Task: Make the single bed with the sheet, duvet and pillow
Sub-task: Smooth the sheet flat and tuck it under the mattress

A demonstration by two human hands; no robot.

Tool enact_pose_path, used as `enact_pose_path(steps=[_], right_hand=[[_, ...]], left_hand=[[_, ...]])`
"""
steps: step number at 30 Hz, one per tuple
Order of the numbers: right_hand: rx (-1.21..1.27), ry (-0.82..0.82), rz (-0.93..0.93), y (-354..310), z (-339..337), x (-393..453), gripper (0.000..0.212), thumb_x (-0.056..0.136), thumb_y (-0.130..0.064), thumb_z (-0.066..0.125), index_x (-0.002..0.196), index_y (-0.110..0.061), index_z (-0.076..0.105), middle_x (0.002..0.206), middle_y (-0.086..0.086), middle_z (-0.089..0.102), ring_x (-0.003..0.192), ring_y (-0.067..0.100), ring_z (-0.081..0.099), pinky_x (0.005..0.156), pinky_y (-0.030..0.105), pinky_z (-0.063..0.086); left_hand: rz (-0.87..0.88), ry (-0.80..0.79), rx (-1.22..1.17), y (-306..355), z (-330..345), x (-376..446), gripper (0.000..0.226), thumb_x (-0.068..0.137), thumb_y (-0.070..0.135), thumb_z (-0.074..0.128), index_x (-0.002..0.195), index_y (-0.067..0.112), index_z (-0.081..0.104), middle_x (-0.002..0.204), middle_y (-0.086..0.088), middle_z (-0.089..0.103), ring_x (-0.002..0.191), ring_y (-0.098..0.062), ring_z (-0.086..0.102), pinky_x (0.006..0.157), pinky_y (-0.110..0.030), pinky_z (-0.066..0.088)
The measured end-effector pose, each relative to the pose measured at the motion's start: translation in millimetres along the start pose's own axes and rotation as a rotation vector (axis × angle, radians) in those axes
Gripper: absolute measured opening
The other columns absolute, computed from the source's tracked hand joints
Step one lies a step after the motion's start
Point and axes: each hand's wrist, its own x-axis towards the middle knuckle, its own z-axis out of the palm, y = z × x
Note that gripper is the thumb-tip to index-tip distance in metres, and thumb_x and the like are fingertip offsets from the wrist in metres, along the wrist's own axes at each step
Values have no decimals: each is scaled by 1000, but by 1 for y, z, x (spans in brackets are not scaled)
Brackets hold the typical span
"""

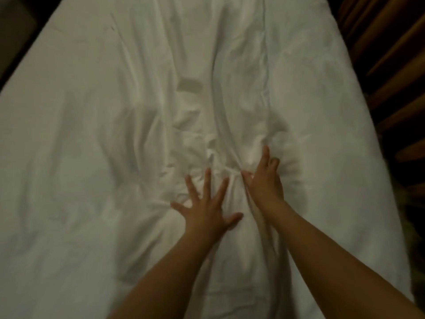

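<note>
White bedding (92,146) covers the whole single bed and is creased, with long folds running down its middle. I cannot tell whether this top layer is the sheet or the duvet. My left hand (207,203) lies flat on the cloth with its fingers spread wide, pressing on a bunch of wrinkles. Close beside it, my right hand (264,178) rests on the cloth with its forefinger stretched forward and the other fingers bent into a raised fold. A thicker padded strip (333,134) runs along the right side of the bed. No pillow is in view.
Dark wooden slats (395,72) stand along the bed's right edge. The left edge of the bed drops to a dark floor (18,35) at the top left. The room is dim and the picture is blurred.
</note>
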Motion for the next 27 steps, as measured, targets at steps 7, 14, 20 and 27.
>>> enact_pose_path(steps=[7, 14, 20, 27], right_hand=[[-548, 100, -137, 44, -15, -16, 49, 93, -7, 40, 142, -8, 41, 130, 27, 48, 104, 41, 55, 86, 48, 45], [-600, -381, -205, 92, -2, -80, 69, 92, -52, -2, 152, -18, -2, 160, 1, -3, 147, 21, -4, 108, 61, -11], [-516, -199, -185, 98, -24, -70, 63, 101, -44, 19, 152, -12, 2, 159, 6, -6, 146, 33, -3, 110, 61, -4], [-594, -373, -361, 180, -47, -69, 61, 87, -46, 23, 136, -25, 53, 147, 1, 42, 137, 27, 36, 107, 59, 14]], left_hand=[[-105, -5, 11, -5, 20, 2, 84, 82, 77, 29, 143, 47, -19, 145, 7, -44, 135, -38, -35, 93, -80, 5], [105, 46, 133, 29, 48, -26, 96, 77, 80, 26, 146, 32, -20, 150, 1, -36, 134, -35, -36, 90, -82, 5], [41, 47, 84, 84, 39, -31, 92, 77, 79, 31, 145, 38, -15, 155, -3, -26, 141, -38, -20, 91, -81, 10], [-106, -204, 93, 121, 65, -52, 93, 80, 77, 35, 145, 41, -20, 138, 6, -45, 137, -35, -32, 96, -79, 3]])
